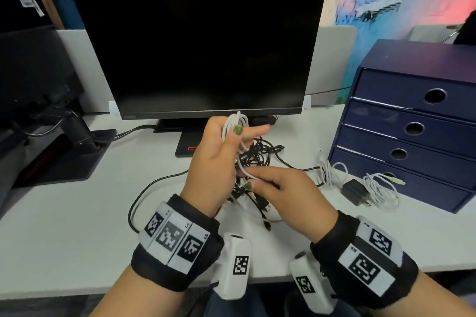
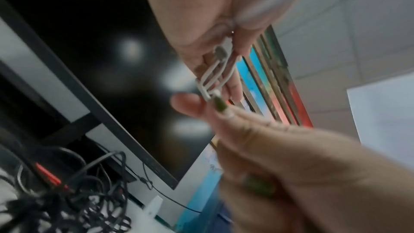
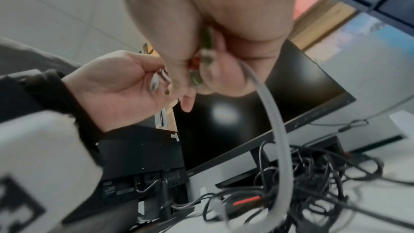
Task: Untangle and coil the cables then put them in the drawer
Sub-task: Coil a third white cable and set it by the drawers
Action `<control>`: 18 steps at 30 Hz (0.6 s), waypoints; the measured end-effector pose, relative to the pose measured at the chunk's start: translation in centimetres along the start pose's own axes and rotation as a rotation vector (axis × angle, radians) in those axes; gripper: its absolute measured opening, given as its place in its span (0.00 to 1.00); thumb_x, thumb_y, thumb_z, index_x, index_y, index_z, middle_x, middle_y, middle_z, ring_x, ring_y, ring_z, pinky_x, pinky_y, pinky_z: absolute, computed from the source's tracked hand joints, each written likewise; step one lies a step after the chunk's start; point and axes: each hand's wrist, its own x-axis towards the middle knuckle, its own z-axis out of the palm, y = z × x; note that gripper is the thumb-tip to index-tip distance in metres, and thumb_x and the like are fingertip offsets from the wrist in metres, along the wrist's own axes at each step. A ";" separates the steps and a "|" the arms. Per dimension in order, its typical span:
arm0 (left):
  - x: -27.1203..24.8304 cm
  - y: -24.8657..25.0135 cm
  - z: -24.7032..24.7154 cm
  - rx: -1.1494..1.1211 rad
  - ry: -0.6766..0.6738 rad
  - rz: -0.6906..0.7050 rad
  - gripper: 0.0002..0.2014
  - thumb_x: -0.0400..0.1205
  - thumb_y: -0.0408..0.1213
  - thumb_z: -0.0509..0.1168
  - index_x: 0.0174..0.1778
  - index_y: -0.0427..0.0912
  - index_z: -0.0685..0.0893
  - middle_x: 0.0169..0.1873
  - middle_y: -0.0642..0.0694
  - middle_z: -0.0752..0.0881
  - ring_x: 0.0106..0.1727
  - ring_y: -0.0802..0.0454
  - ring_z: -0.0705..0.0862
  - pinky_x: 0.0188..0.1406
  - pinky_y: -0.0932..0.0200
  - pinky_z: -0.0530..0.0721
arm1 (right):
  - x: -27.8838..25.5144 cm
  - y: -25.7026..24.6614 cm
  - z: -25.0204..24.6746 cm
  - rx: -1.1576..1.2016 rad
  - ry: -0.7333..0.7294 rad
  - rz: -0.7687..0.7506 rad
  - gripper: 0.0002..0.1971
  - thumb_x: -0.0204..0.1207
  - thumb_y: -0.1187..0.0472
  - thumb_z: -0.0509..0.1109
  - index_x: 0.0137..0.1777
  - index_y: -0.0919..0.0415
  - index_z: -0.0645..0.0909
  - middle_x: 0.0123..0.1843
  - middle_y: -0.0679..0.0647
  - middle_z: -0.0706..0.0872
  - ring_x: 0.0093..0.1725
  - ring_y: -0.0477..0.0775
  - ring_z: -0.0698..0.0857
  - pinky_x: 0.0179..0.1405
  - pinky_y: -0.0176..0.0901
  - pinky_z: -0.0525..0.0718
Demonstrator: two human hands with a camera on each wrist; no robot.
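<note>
The left hand [image 1: 213,154] is raised in front of the monitor [image 1: 195,44], and its fingers [image 1: 253,132] are curled around several finished loops of the white cable [image 1: 235,123]. The thumb presses on the loops, I think so that they do not spring open while more cable is added. In the left wrist view the loops lie side by side between thumb and fingers.

The right hand [image 1: 286,193] is lower, nearer to the person than the monitor. Its thumb and fingers pinch the free run of the same white cable, which bends upward to the left hand. It seems to feed the next turn and keep the cable a little tight.

Between the monitor and the hands the black cable tangle [image 1: 257,159] lies on the desk [image 1: 64,226], not yet sorted. Holding the white cable above it probably stops it from catching again in the black ones.

To the right of the monitor stands the blue drawer unit [image 1: 412,121] with 4 drawers, all appearing closed. In front of its lowest drawer lie another white cable [image 1: 381,190] and a black charger [image 1: 354,192], probably parked there, close to where they must go.
</note>
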 end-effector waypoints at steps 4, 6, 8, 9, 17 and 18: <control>-0.2 -1.1 -0.5 0.393 -0.024 0.116 0.04 0.88 0.41 0.52 0.54 0.47 0.71 0.41 0.55 0.89 0.43 0.59 0.85 0.41 0.63 0.81 | -0.6 -0.3 -1.5 -0.164 0.153 -0.064 0.10 0.77 0.59 0.72 0.53 0.43 0.86 0.28 0.27 0.78 0.33 0.29 0.77 0.35 0.21 0.71; -0.3 -1.5 -0.7 0.491 -0.064 0.099 0.03 0.88 0.41 0.52 0.52 0.50 0.70 0.36 0.52 0.86 0.38 0.59 0.83 0.35 0.62 0.79 | -0.7 -0.5 -2.5 -0.205 0.230 -0.140 0.08 0.78 0.61 0.70 0.52 0.45 0.84 0.33 0.24 0.77 0.35 0.33 0.77 0.35 0.23 0.71; -0.4 -1.5 -0.7 0.494 -0.134 0.080 0.05 0.88 0.43 0.52 0.50 0.49 0.71 0.31 0.51 0.83 0.36 0.59 0.81 0.34 0.64 0.76 | -0.5 -0.8 -3.3 -0.235 0.272 -0.230 0.07 0.79 0.61 0.69 0.52 0.47 0.83 0.38 0.26 0.79 0.39 0.33 0.78 0.38 0.25 0.73; -0.5 -1.3 -0.6 0.487 -0.181 0.080 0.07 0.88 0.45 0.51 0.50 0.49 0.72 0.30 0.50 0.83 0.35 0.57 0.80 0.34 0.62 0.76 | -0.4 -0.9 -3.7 -0.276 0.289 -0.289 0.06 0.79 0.60 0.69 0.52 0.47 0.83 0.40 0.30 0.81 0.41 0.34 0.79 0.42 0.28 0.75; -1.1 -0.5 -0.2 0.175 -0.343 -0.016 0.10 0.86 0.47 0.57 0.48 0.44 0.77 0.24 0.55 0.77 0.30 0.58 0.77 0.42 0.50 0.79 | 0.6 -0.3 -6.0 -0.392 0.553 -0.449 0.06 0.74 0.49 0.71 0.40 0.50 0.85 0.34 0.42 0.83 0.39 0.34 0.74 0.52 0.44 0.68; -1.0 -0.5 -0.1 0.098 -0.357 -0.026 0.12 0.85 0.49 0.57 0.48 0.44 0.77 0.24 0.55 0.76 0.30 0.57 0.77 0.43 0.48 0.79 | 0.7 -0.1 -5.9 -0.394 0.566 -0.450 0.05 0.75 0.51 0.71 0.42 0.49 0.86 0.36 0.41 0.84 0.39 0.34 0.74 0.53 0.47 0.69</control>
